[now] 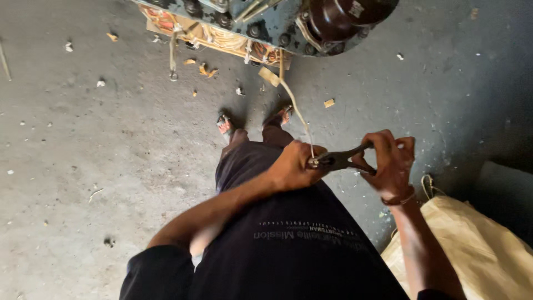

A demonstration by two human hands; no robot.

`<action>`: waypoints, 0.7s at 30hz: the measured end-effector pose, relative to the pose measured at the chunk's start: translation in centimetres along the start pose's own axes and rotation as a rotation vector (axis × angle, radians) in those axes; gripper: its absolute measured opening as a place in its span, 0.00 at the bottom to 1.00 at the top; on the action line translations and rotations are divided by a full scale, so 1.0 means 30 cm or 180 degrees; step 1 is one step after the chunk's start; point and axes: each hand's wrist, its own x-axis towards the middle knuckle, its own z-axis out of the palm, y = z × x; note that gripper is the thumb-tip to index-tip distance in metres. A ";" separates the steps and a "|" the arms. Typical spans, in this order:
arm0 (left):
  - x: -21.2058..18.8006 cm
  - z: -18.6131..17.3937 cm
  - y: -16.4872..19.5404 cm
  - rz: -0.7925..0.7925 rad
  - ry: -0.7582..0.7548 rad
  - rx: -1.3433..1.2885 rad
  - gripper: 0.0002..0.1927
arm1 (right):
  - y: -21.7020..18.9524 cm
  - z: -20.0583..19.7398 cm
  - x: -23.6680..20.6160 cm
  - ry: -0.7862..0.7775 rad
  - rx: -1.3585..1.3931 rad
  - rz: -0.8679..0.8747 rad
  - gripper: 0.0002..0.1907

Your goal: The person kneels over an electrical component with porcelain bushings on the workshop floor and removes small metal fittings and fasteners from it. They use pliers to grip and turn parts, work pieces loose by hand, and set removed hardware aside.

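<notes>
Nearest, at 6 o'clock: dark shirt [300, 250] filling the bottom of the view, both forearms reaching up from it. At 4 o'clock, just beside the right arm, a tan woven sack [472, 250] lying on the floor. At centre, slightly toward 3 o'clock: dark pliers [341, 160] held level between both hands. Left hand [294, 165] closed in a fist at the nose end of the pliers, fingers pressed together around the end of a pale thin strip [297, 114]. Right hand [388, 164] wrapped on the two handles, fingers curled and squeezing them, a thin band on the wrist. Strip running from the plier nose up toward 12 o'clock, taut, to the underside of a large machine. Below the hands, toward 12 o'clock: two sandalled feet [252, 123] on the grey concrete floor [83, 155]. Farthest, at 12 o'clock: heavy blue-grey bolted machine [266, 22] with coiled windings and a dark brown insulator, small paper scraps [205, 69] scattered on the floor near it.
</notes>
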 end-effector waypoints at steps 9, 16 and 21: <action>0.148 -0.104 0.004 -0.0688 -0.2177 -0.0669 0.27 | 0.136 -0.001 0.120 -0.0422 -0.0065 -0.0709 0.13; 0.048 -0.025 0.038 -0.0536 -0.0721 -0.0527 0.14 | 0.114 -0.019 0.044 -0.0337 -0.0326 -0.0524 0.10; 0.034 0.021 0.003 -0.0627 -0.0341 -0.0266 0.09 | 0.114 -0.022 0.004 -0.0371 -0.0593 -0.0460 0.10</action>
